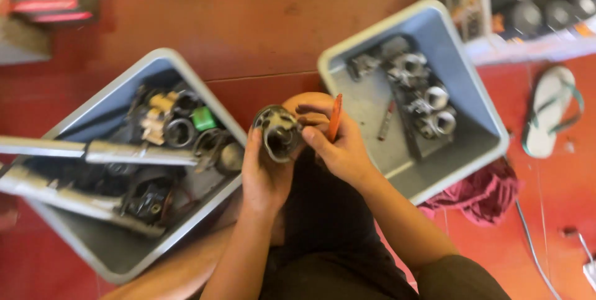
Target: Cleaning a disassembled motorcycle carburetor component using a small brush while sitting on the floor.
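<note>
Both hands meet over your lap: your left hand (264, 172) is closed around the round metal part (277, 132), your right hand (338, 145) pinches an orange tool (335, 117) beside it. You seem mid-inspection; steady the part next. Two grey tubs (397, 169) flank you closely, leaving little elbow room.

Left grey bin (93, 247): contents a blurred dark tangle, individual parts indistinct. Metal part (277, 133): underside hidden by left hand (264, 179). Orange-handled tool (335, 117): tip hidden behind right hand (338, 148). Far-right shelf items (546, 2) blurred, cut off.
</note>
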